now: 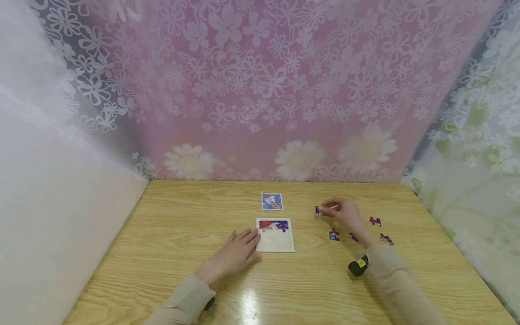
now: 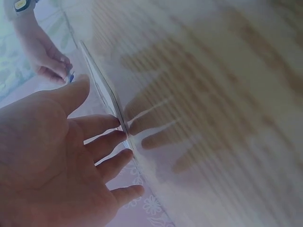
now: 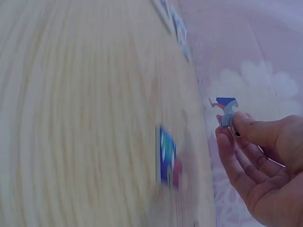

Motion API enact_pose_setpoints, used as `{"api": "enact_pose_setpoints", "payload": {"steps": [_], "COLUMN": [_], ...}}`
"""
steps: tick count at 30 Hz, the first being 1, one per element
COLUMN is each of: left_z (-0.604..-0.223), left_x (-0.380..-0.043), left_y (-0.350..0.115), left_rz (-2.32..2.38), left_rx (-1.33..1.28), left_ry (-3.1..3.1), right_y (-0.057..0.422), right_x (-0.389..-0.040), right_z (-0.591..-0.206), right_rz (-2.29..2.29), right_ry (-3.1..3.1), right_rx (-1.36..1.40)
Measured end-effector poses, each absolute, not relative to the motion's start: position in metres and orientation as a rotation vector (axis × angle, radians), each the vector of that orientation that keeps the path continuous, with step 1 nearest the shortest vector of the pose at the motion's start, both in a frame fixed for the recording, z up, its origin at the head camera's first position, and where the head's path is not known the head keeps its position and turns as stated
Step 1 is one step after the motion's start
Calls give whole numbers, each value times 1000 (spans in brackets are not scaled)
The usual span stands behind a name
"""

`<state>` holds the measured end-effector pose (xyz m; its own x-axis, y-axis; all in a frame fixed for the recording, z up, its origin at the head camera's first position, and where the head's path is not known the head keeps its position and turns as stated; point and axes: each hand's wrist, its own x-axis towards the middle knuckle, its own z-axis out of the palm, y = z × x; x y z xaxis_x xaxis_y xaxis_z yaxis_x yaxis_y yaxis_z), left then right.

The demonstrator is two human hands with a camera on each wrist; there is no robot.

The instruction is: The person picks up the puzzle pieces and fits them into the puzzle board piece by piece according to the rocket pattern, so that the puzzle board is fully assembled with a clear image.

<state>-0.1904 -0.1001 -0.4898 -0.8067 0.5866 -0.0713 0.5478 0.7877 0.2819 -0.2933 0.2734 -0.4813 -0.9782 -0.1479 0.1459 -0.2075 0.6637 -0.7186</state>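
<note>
The left hand (image 1: 237,253) is relaxed and grasps nothing, palm down with its fingers straight and spread, the fingertips touching the side of a white puzzle board (image 1: 275,243) that faces the left edge of the desk (image 1: 170,234). The board lies flat around the middle of the desk's width. Along its side nearest the far edge runs a joined strip of picture (image 1: 270,225) in red, white and purple, with knobs reaching toward the person; the rest of its surface is pale.

Between the board and the far edge lies a small picture card (image 1: 272,201) with a white animal on blue, apart from the board.

The right hand (image 1: 343,213) is toward the far right corner, grasping a puzzle piece (image 3: 228,109) between thumb and fingertips. The right wrist view shows this piece raised off the desk, with blue, red and pale parts.

Four loose pieces lie between the board and the right edge: a red and blue one (image 1: 334,234) closest to the board, a dark blue one (image 1: 354,237) partly hidden by the right arm, a red and purple one (image 1: 374,221) nearer the far right corner, and a purple patterned one (image 1: 387,239) nearest the right edge.

Beyond the far edge hangs a pink flowered cloth (image 1: 264,90).
</note>
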Motion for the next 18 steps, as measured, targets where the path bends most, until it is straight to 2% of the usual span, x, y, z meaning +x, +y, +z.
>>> {"api": "enact_pose_setpoints", "payload": {"steps": [18], "left_z": [-483], "left_x": [-174], "left_y": [-102], "left_rz": [332], "left_rx": [938], "left_ry": [2817], "right_y": [191], "right_x": [-284], "right_z": [-486], "right_rz": [1584], "right_ry": [-2723], "right_rx": [419]}}
